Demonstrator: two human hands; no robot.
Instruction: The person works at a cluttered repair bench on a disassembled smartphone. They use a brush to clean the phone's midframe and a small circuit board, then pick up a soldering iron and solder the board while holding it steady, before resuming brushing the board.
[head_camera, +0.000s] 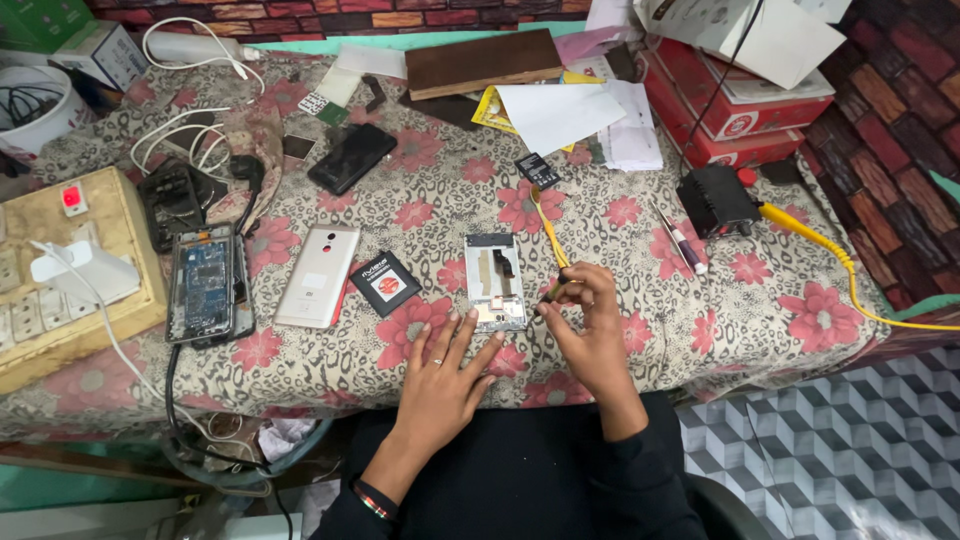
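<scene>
While right hand pinches yellow tool, left hand flat by silver, prob. gutted phone frame.

A white rectangular phone frame lay flat, inner side up, on the floral cloth; a slim yellow-handled tool angled beside it.

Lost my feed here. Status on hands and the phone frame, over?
Left hand flat, steadying phone frame. Right hand pinching yellow tweezers at frame's edge. Nothing blocking.
</scene>
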